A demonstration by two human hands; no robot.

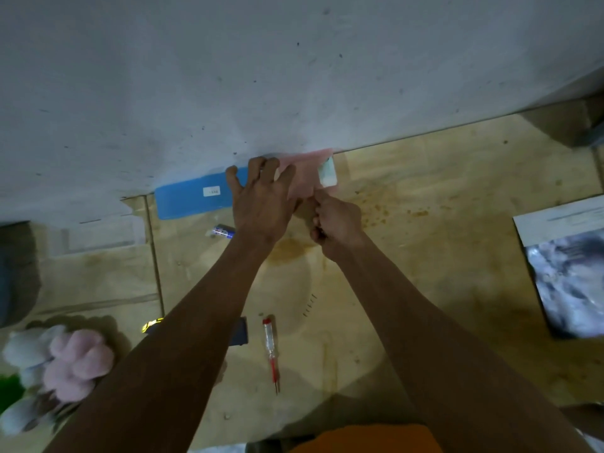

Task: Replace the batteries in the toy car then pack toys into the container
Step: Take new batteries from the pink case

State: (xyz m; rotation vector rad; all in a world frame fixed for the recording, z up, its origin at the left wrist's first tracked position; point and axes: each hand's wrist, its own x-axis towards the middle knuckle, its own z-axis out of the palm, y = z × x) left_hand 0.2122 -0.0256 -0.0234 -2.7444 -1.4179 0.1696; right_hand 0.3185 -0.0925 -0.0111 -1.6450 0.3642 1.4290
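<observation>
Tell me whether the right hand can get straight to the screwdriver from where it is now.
Probably yes. The screwdriver lies alone on bare table between the forearms, nothing over it. But the right hand seems busy at the pink thing.

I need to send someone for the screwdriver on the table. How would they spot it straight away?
Start at the wooden tabletop and look at its near part, between the person's two forearms. The screwdriver lies there alone, pointing toward the person. It is the only slim tool with a clear handle, a red cap and a red shaft.
</observation>
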